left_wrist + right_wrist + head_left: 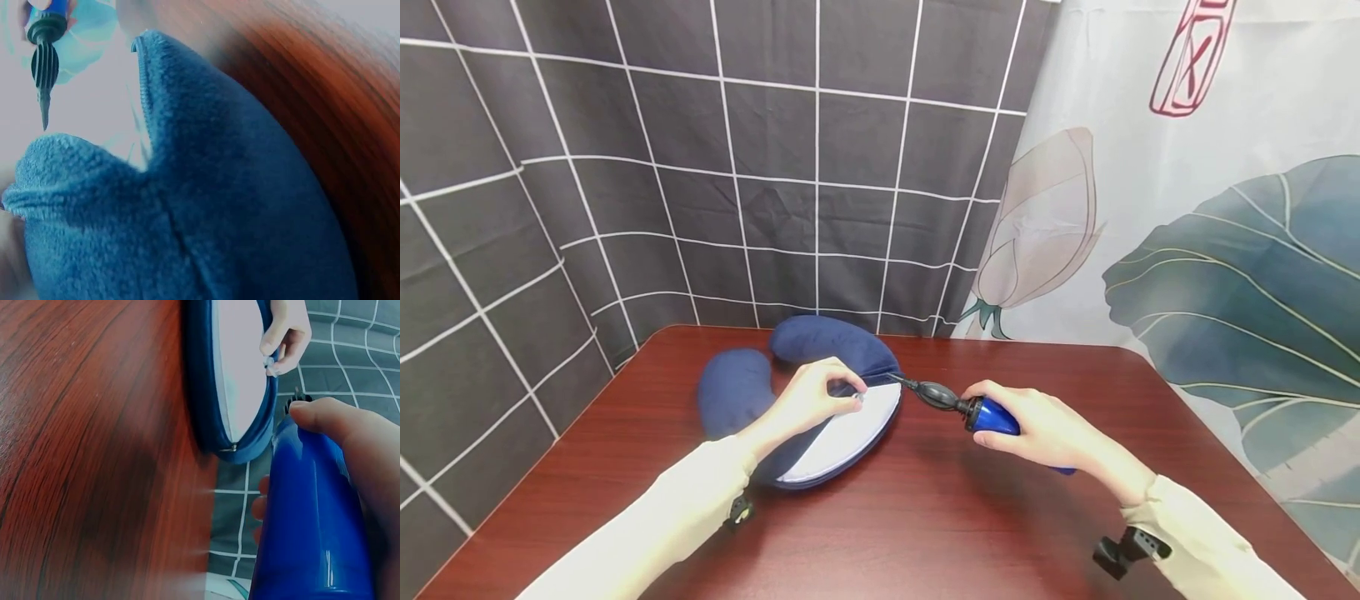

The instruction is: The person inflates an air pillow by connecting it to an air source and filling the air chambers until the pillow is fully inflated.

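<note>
A navy U-shaped neck pillow (733,387) lies on the table, its plush cover unzipped along the outer edge. White inner lining (842,442) shows through the opening. Over that opening my left hand (820,390) pinches a small clear valve (269,362) between thumb and forefinger. My right hand (1048,427) grips a blue hand pump (996,417), fingers wrapped around its barrel. The pump's ribbed black nozzle (45,65) points toward the pillow, its tip beside the cover's edge and apart from the valve. In the left wrist view, the cover hides most of my left hand.
The reddish-brown wooden table (925,517) extends in front of the pillow and to both sides. A dark grid-patterned curtain (775,167) hangs behind it, and a white curtain (1120,50) with lotus prints at the right. Each wrist carries a black camera mount (1131,550).
</note>
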A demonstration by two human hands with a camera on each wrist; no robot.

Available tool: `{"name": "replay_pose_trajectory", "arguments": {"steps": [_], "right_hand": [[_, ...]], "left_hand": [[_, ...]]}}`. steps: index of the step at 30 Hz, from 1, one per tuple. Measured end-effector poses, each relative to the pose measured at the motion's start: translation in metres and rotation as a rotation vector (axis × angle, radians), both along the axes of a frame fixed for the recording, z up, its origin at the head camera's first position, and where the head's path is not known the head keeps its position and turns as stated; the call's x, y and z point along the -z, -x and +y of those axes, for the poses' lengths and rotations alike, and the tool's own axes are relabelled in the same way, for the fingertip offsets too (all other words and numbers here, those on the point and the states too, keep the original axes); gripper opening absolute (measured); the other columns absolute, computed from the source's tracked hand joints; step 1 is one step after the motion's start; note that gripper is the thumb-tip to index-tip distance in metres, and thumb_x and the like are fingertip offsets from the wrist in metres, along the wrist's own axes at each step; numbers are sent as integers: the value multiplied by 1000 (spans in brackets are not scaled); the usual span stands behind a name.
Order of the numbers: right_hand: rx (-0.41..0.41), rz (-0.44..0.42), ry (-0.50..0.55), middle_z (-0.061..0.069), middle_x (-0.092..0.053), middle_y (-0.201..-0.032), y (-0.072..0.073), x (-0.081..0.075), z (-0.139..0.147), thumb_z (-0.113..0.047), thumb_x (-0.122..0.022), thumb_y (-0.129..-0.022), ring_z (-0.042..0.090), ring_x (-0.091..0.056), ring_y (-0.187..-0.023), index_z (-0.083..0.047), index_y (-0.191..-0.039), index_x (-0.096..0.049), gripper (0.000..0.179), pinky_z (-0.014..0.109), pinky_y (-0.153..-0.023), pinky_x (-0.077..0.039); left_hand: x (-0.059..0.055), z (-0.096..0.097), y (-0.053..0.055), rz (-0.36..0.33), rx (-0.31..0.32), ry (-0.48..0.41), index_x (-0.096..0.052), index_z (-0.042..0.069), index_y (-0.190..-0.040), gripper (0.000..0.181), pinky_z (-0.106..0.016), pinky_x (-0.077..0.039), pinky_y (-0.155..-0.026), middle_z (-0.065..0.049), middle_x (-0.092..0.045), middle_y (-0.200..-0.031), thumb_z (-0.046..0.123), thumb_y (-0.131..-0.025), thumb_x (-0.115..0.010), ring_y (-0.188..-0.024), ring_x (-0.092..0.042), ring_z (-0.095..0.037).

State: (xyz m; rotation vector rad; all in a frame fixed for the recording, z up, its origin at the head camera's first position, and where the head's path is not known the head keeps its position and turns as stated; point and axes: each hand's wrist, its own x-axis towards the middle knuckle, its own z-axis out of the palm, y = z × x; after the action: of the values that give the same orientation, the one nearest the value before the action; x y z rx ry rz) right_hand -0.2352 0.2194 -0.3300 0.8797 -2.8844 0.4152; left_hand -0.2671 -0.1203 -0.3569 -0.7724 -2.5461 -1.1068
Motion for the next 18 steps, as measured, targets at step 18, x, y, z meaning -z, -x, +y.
{"name": "replay_pose_trajectory", "arguments": {"steps": [18], "right_hand": [[182,65,-9,7,-68,-103,12,6,50,-58,-68,-85,20,-63,-85,-35,-131,-51,54,34,-61,-49]], "left_hand": [[-5,16,-5,-64,-96,29,-78,15,-92,16,-30,-45,-76,-1,-70,-88,13,-76,-80,-81,-55,-13]]}}
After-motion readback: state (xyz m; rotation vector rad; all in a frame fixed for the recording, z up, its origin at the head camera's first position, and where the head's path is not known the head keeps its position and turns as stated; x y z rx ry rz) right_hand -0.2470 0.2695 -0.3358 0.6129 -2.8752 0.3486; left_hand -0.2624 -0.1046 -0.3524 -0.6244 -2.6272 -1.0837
